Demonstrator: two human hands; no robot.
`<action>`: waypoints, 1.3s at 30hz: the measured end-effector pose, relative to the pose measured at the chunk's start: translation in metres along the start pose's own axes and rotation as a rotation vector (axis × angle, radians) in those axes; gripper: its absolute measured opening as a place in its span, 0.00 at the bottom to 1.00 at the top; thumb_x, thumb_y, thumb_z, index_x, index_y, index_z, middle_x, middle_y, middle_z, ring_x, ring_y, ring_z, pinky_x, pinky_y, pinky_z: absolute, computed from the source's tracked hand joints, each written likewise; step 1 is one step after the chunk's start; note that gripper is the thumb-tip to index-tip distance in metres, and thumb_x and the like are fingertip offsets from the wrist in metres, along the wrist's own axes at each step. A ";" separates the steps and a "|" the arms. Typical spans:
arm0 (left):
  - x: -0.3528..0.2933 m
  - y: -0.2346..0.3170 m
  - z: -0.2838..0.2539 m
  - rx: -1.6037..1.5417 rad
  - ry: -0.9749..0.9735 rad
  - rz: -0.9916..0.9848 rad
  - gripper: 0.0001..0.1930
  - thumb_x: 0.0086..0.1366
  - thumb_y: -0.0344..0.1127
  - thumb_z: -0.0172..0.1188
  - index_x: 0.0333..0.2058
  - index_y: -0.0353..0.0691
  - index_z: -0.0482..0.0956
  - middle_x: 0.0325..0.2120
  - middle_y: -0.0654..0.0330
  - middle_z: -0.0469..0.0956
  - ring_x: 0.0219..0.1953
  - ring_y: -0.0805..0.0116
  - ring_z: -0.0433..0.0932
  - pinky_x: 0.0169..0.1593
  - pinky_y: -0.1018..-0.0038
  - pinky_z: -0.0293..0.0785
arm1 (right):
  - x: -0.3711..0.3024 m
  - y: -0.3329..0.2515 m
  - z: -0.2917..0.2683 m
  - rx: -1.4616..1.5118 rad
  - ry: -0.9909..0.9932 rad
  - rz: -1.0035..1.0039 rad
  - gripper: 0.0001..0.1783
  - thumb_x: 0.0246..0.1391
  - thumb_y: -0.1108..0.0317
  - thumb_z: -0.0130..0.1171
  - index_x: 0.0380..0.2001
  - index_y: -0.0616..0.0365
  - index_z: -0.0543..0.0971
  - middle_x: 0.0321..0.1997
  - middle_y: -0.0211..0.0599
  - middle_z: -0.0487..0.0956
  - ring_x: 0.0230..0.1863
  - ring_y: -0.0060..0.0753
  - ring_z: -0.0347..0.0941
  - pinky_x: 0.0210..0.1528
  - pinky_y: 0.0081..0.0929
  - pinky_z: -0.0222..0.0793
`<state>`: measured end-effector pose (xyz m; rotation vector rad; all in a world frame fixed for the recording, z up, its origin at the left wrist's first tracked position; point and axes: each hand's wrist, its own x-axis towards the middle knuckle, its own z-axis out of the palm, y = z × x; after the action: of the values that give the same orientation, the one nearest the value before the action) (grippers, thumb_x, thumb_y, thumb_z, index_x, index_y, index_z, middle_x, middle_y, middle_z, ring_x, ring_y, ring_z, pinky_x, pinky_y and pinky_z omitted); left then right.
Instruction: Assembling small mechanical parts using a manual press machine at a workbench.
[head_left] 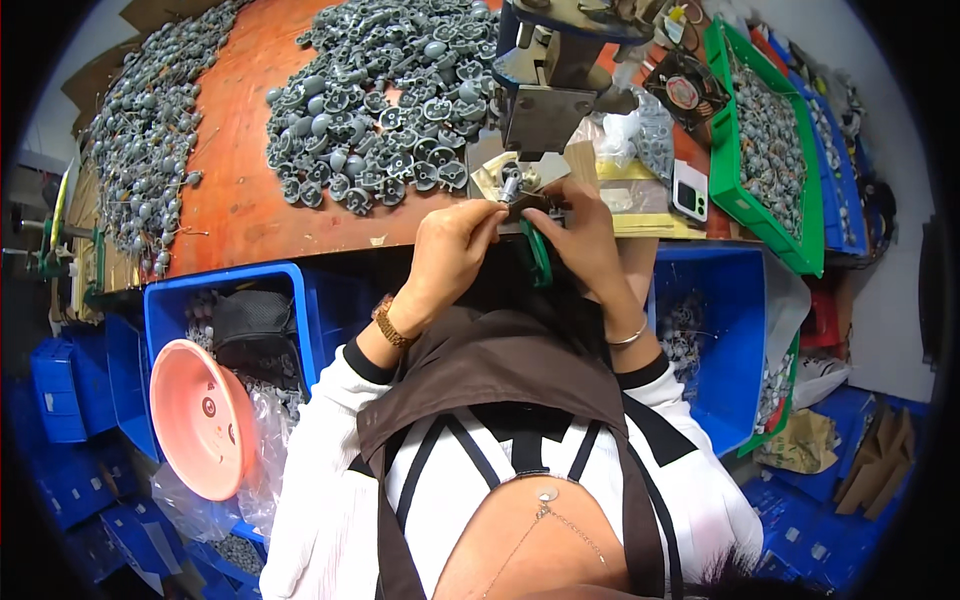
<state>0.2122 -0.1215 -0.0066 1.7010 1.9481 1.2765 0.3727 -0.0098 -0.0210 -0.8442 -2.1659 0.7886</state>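
My left hand is closed in a pinch at the work edge, its fingertips on a small grey plastic part. That part sits at a pale fixture beneath the head of a metal bench press. Close by on the right, my right hand curls its thumb and forefinger around the fixture's side. Something small and dark shows between them, too hidden to name. A green handle-like loop hangs just below, between both hands.
Grey plastic parts are heaped on the orange-red tabletop; wired grey parts lie farther left. A phone, a small fan and a filled green crate stand right. Blue bins and a pink basin flank me.
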 end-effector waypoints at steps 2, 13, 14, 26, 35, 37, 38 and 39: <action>-0.002 -0.002 -0.002 -0.259 -0.044 -0.091 0.06 0.61 0.29 0.58 0.35 0.34 0.79 0.24 0.55 0.79 0.27 0.63 0.79 0.29 0.73 0.72 | -0.004 -0.001 0.002 0.082 0.008 0.041 0.09 0.48 0.71 0.65 0.32 0.65 0.78 0.31 0.35 0.79 0.33 0.27 0.74 0.37 0.24 0.69; 0.000 -0.124 -0.071 0.868 0.287 -0.107 0.34 0.62 0.52 0.58 0.61 0.40 0.61 0.54 0.41 0.66 0.53 0.43 0.67 0.55 0.58 0.65 | -0.111 0.019 -0.197 -0.173 0.047 0.566 0.09 0.44 0.72 0.65 0.29 0.65 0.79 0.27 0.36 0.80 0.30 0.24 0.76 0.35 0.21 0.70; 0.003 -0.120 -0.063 0.860 0.256 -0.152 0.34 0.62 0.52 0.57 0.62 0.41 0.60 0.56 0.40 0.64 0.55 0.42 0.66 0.56 0.58 0.64 | -0.127 0.023 -0.211 -0.352 0.021 0.650 0.10 0.43 0.70 0.66 0.30 0.64 0.79 0.28 0.38 0.81 0.31 0.28 0.78 0.35 0.24 0.71; 0.068 -0.150 -0.041 0.578 0.351 -0.122 0.19 0.67 0.41 0.52 0.53 0.37 0.73 0.54 0.43 0.68 0.53 0.48 0.69 0.55 0.62 0.65 | 0.031 0.191 -0.289 -0.447 0.546 0.362 0.12 0.54 0.63 0.59 0.32 0.61 0.82 0.27 0.35 0.82 0.29 0.25 0.78 0.33 0.23 0.71; 0.070 -0.143 -0.055 0.463 0.390 -0.221 0.13 0.61 0.32 0.61 0.43 0.34 0.78 0.35 0.56 0.77 0.36 0.63 0.76 0.43 0.72 0.73 | 0.119 0.291 -0.300 -0.998 0.398 0.413 0.11 0.52 0.57 0.61 0.31 0.51 0.83 0.31 0.40 0.82 0.35 0.45 0.79 0.33 0.44 0.75; 0.074 -0.142 -0.055 0.498 0.503 -0.030 0.15 0.59 0.31 0.63 0.46 0.35 0.76 0.39 0.54 0.75 0.39 0.64 0.75 0.42 0.73 0.73 | 0.120 0.297 -0.302 -1.063 0.381 0.377 0.10 0.51 0.58 0.61 0.32 0.51 0.83 0.32 0.40 0.82 0.34 0.46 0.79 0.35 0.44 0.75; 0.072 -0.145 -0.060 0.510 0.478 -0.021 0.19 0.58 0.30 0.64 0.48 0.35 0.75 0.42 0.52 0.72 0.42 0.63 0.74 0.41 0.72 0.74 | 0.120 0.296 -0.299 -1.126 0.362 0.334 0.10 0.51 0.59 0.62 0.33 0.51 0.83 0.32 0.40 0.82 0.33 0.46 0.78 0.37 0.44 0.75; 0.070 -0.147 -0.063 0.491 0.460 -0.069 0.18 0.59 0.29 0.63 0.48 0.34 0.74 0.43 0.52 0.71 0.42 0.63 0.74 0.42 0.72 0.75 | 0.121 0.296 -0.295 -1.050 0.435 0.340 0.11 0.51 0.58 0.61 0.34 0.51 0.82 0.32 0.42 0.82 0.34 0.46 0.78 0.37 0.45 0.74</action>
<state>0.0505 -0.0767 -0.0545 1.6131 2.7509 1.3305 0.6262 0.3436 -0.0159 -1.7242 -1.9629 -0.4719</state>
